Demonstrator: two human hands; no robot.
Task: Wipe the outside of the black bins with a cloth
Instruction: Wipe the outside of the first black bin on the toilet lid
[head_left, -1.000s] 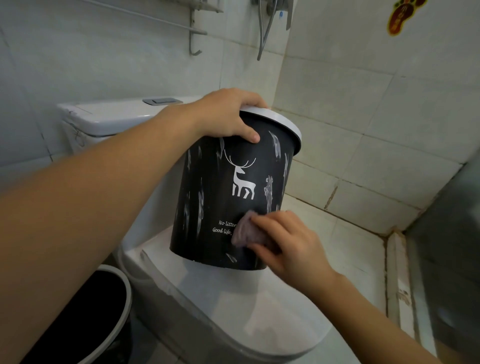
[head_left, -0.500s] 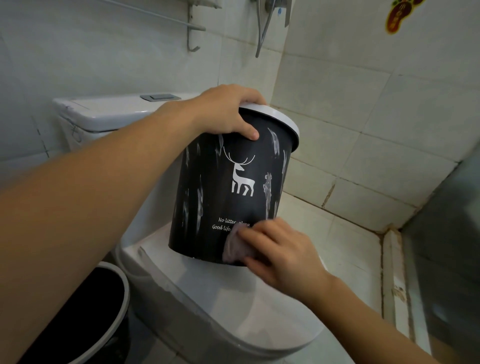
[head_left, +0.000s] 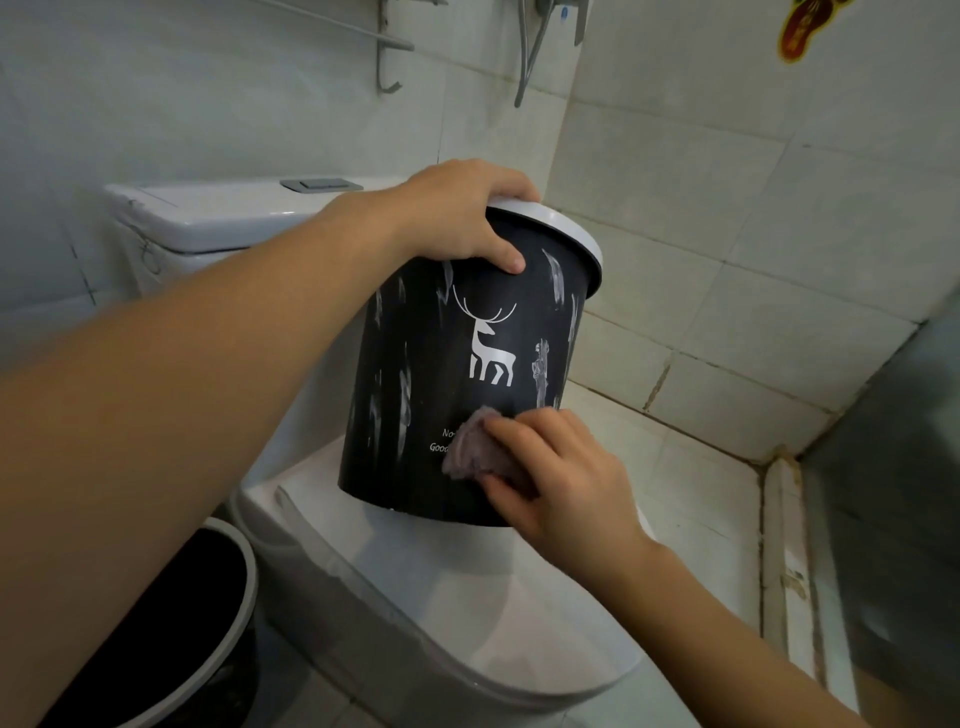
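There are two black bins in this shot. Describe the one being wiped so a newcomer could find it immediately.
Start at the white toilet: the wiped bin rests tilted on its closed lid, the left hand gripping its white rim. Unlike the other bin on the floor, it shows a white deer print, and the right hand presses a cloth to its side.

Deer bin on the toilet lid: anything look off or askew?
Yes. The deer bin is tilted, not flat on the toilet lid, and whitish smears streak its wall, notably right of the deer above the cloth.
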